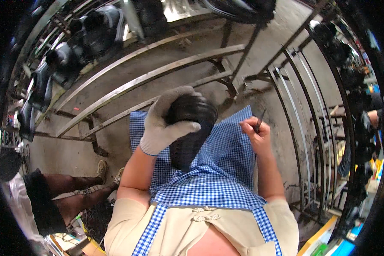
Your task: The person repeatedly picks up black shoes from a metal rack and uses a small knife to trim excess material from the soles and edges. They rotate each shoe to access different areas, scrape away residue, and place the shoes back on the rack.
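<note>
I see the gloved left hand (pixel 166 121) clamped over the black rubber boot (pixel 191 128), which rests on the checked apron (pixel 217 170). Bare right hand (pixel 256 132) pinches a thin blade (pixel 260 120). Boot looks flexible, light; best gripped at the toe.

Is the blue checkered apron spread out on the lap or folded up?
Spread out. The blue-and-white checkered cloth apron lies flat across the lap, reaching past the gloved left hand gripping a black rounded moulded part.
</note>
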Demonstrator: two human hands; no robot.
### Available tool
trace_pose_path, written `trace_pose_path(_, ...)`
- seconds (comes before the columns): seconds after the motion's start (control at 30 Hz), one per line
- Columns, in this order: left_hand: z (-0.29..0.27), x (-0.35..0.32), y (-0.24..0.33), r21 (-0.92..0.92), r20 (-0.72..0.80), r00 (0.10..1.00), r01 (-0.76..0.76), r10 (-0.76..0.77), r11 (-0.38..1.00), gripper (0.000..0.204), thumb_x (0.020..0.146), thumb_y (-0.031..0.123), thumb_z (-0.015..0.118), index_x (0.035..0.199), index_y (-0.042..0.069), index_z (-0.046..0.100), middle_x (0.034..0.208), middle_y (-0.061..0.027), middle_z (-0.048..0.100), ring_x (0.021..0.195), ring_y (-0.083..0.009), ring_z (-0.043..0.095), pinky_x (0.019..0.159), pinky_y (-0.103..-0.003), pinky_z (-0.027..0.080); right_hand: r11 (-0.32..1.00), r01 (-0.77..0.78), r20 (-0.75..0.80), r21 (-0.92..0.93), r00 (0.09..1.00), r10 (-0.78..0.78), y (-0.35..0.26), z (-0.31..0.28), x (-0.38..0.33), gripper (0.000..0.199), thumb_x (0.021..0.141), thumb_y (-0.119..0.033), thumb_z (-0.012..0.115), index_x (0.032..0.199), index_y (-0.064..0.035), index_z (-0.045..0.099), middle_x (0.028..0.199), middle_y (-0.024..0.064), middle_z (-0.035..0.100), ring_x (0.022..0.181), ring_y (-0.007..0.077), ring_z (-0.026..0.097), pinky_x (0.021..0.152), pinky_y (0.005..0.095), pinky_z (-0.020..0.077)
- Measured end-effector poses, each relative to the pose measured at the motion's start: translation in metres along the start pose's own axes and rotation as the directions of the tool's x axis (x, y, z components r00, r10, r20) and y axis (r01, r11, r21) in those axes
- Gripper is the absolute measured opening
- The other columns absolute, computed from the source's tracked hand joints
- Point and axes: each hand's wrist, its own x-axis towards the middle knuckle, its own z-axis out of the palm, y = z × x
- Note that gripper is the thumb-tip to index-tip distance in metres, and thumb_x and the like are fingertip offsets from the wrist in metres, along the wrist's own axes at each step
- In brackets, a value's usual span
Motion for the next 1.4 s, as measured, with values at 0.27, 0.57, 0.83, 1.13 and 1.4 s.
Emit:
trace_pose_path(0.27, 0.023, -0.004, 0.007, 0.036, 0.269, 0.910, 0.319, -0.316, 0.947, 0.069, 0.062, 0.013, 0.088, 0.124, 0.000, 0.060, 0.114, -0.0099, 0.067, 0.108, -0.0208, 0.064, 0.097, -0.035, 0.050, 0.802, 0.551, 0.393, -0.230, 0.807, -0.442, -0.094, 0.014, 0.042, 0.032, 0.073, 0.000, 0.076, 0.104, -0.0051, 0.072, 0.084, 0.0087, 0.066, 0.071, 0.0221, 0.070, 0.059, 0.0305, 0.0540)
trace_pose_path(0.57, 0.017, -0.003, -0.003, -0.066, 0.190, 0.915, 0.373, -0.355, 0.926, 0.055, 0.074, 0.017, 0.081, 0.122, 0.002, 0.061, 0.112, -0.0100, 0.068, 0.103, -0.0192, 0.064, 0.095, -0.034, 0.051, 0.933, 0.291, 0.256, -0.212, 0.938, -0.235, -0.061, 0.020, 0.021, 0.040, 0.076, -0.001, 0.078, 0.114, -0.0066, 0.067, 0.078, 0.0057, 0.065, 0.064, 0.0150, 0.064, 0.058, 0.0266, 0.0502)
trace_pose_path(0.83, -0.032, 0.024, -0.059, -0.877, -0.148, 0.899, 0.073, -0.412, 0.475, 0.060, 0.095, 0.052, 0.058, 0.131, 0.005, 0.056, 0.127, -0.0141, 0.062, 0.114, -0.0288, 0.061, 0.100, -0.044, 0.050, 0.947, -0.135, 0.129, 0.290, 0.986, 0.102, 0.015, 0.045, -0.052, 0.116, 0.069, -0.044, 0.088, 0.154, -0.0016, 0.021, 0.129, 0.0147, 0.059, 0.117, 0.0246, 0.060, 0.105, 0.0378, 0.0437)
trace_pose_path(1.13, 0.001, -0.038, -0.093, -0.648, 0.303, 0.844, 0.523, -0.442, 0.554, 0.076, 0.078, 0.020, 0.072, 0.145, 0.001, 0.041, 0.145, -0.0114, 0.049, 0.134, -0.0286, 0.046, 0.113, -0.043, 0.036, 0.939, 0.029, -0.171, 0.344, 0.985, 0.032, -0.023, 0.024, 0.038, 0.088, 0.081, -0.006, 0.074, 0.151, -0.0001, 0.022, 0.141, 0.0148, 0.048, 0.121, 0.0246, 0.056, 0.103, 0.0392, 0.0455)
trace_pose_path(1.4, -0.009, 0.014, -0.035, 0.081, -0.149, 0.974, 0.186, -0.173, 0.979, 0.071, 0.079, 0.017, 0.078, 0.140, -0.001, 0.045, 0.133, -0.0140, 0.056, 0.117, -0.0265, 0.058, 0.099, -0.037, 0.048, 0.966, 0.035, 0.083, 0.257, 0.995, -0.058, -0.041, 0.089, 0.094, 0.106, 0.074, -0.008, 0.079, 0.153, 0.0026, 0.009, 0.142, 0.0192, 0.045, 0.128, 0.0257, 0.050, 0.109, 0.0360, 0.0376)
